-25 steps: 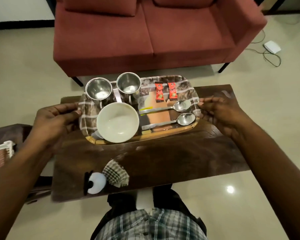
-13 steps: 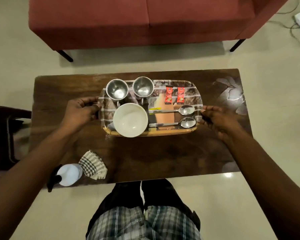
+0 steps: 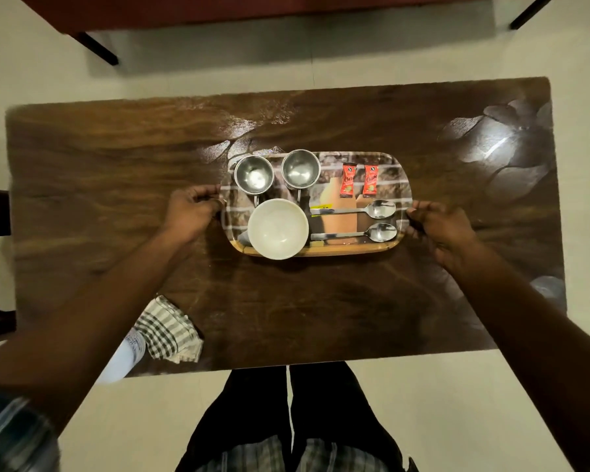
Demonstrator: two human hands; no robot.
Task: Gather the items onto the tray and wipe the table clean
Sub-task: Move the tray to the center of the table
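Now both hands grip the tray (image 3: 338, 252): the left hand (image 3: 191, 212) curls round its left end, the right hand (image 3: 438, 226) round its right end, over the middle of the table (image 3: 116, 165). Whether it rests there or hangs just clear, I cannot tell. Everything on it lies loose. The bowl (image 3: 277, 228) sits against the near rim, so a tilt toward the person would likely slide it over. The spoons (image 3: 372, 209) and sachets (image 3: 348, 180) would follow, and the cups (image 3: 253, 174) could tip. The left forearm passes above the cloth (image 3: 166, 330) and bottle (image 3: 126, 356) at the near edge; a careless pull back may knock the bottle off.
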